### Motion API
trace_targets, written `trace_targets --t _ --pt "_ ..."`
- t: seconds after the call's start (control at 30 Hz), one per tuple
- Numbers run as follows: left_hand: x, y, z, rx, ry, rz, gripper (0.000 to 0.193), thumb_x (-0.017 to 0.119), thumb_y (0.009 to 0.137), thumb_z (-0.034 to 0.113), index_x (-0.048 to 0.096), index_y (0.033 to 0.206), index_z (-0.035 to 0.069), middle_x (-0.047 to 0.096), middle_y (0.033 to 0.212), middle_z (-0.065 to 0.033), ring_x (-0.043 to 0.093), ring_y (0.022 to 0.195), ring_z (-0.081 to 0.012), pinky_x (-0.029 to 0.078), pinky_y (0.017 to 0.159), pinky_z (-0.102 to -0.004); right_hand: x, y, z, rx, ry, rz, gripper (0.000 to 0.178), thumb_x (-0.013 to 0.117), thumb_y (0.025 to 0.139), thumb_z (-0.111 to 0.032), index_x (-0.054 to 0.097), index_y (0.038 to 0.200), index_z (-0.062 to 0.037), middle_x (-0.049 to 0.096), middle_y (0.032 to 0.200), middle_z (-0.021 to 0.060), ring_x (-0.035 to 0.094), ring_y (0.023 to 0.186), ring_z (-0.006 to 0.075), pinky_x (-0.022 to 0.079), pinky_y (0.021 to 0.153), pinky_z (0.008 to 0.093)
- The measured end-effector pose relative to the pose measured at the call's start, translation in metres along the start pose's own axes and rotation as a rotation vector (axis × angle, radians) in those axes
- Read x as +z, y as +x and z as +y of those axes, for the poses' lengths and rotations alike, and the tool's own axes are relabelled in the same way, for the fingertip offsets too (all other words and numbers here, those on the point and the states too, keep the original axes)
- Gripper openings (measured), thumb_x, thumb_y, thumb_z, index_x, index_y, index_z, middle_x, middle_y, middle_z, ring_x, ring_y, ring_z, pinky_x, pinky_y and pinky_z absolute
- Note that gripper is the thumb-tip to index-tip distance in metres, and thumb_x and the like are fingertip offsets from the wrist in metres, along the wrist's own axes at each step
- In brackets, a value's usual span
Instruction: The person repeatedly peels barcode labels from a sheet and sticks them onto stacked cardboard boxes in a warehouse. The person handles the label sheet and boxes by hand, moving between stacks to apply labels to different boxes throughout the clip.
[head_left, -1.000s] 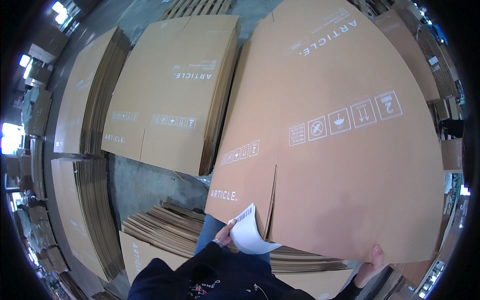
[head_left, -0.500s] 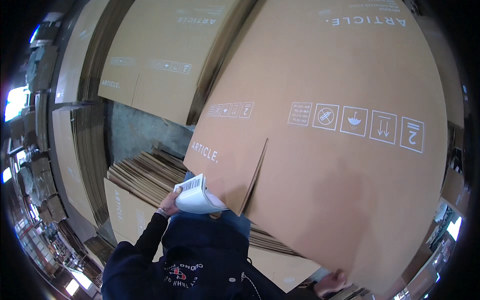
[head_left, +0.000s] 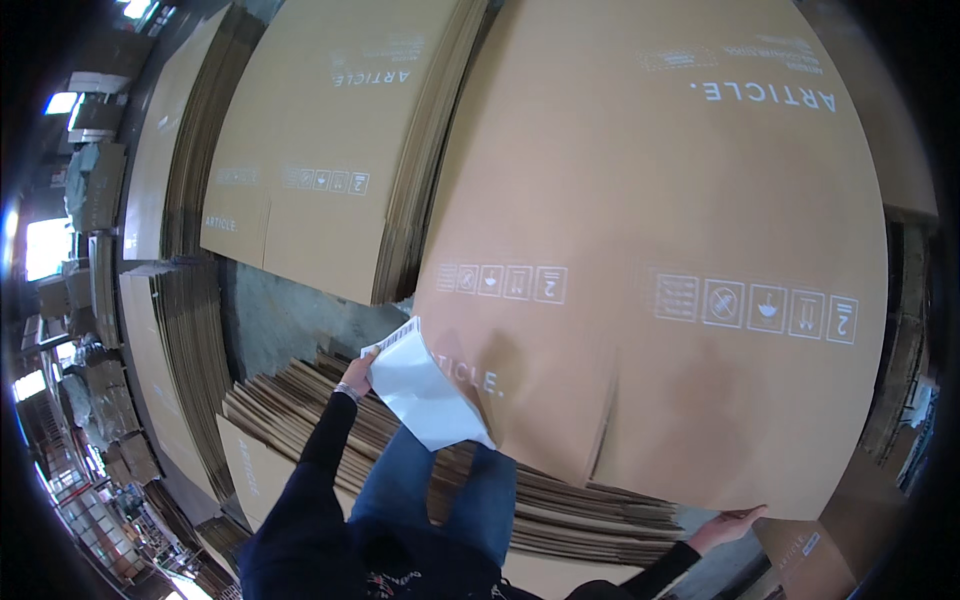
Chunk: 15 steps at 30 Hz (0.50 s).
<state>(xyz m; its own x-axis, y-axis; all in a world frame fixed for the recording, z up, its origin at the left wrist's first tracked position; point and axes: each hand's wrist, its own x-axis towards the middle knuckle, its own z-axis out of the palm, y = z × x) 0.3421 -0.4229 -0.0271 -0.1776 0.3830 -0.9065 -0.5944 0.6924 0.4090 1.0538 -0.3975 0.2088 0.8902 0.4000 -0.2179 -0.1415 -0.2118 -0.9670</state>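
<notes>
My left hand point(head_left: 358, 374) is closed on the edge of a white paper sheet point(head_left: 425, 392) with a barcode strip along one side. The paper hangs over my legs, its far edge overlapping a large flat cardboard carton point(head_left: 640, 210). That carton is brown with white printed symbols and has a slit running in from its near edge. At its near right corner, my right hand point(head_left: 728, 530) grips the edge; some fingertips are hidden by the board. Under and beside the carton, close to my legs, a fanned stack of cardboard sheets point(head_left: 590, 520) shows its edges.
Another stack of flat cartons point(head_left: 320, 130) stands far left, with narrower stacks point(head_left: 180, 370) beyond it. Grey floor point(head_left: 270, 320) shows between them. A wooden pallet edge point(head_left: 905, 300) and a brown carton point(head_left: 815, 545) lie at the right.
The paper has opened out from a folded curl into a flatter sheet. My right hand has come up to the carton's near edge. The view has shifted, with more of my legs showing.
</notes>
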Motion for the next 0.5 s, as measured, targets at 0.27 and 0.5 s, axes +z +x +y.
trace_targets --t 0.27,0.5 --pt "-0.048 0.087 -0.045 0.019 -0.093 0.121 0.043 0.063 0.084 0.031 0.053 0.113 -0.001 0.060 0.107 -0.0084 0.059 0.096 -0.0196 0.047 0.080 -0.0342 -0.067 0.182 0.175 0.300 -0.199 0.116 0.061 0.044 0.090 -0.051 0.044 0.127 -0.0022 0.057 0.107 0.0083 0.055 0.092 0.0217 0.045 0.074 0.0339" --pt "-0.021 0.103 -0.051 -0.073 -0.021 0.060 0.042 0.048 0.092 0.031 0.046 0.125 0.005 0.056 0.119 -0.0086 0.054 0.107 -0.0210 0.043 0.091 -0.0384 -0.063 0.185 0.266 -0.199 -1.662 -0.125 0.017 0.059 0.076 -0.022 0.066 0.083 -0.0077 0.065 0.077 0.0096 0.061 0.063 0.0232 0.048 0.053 0.0350"
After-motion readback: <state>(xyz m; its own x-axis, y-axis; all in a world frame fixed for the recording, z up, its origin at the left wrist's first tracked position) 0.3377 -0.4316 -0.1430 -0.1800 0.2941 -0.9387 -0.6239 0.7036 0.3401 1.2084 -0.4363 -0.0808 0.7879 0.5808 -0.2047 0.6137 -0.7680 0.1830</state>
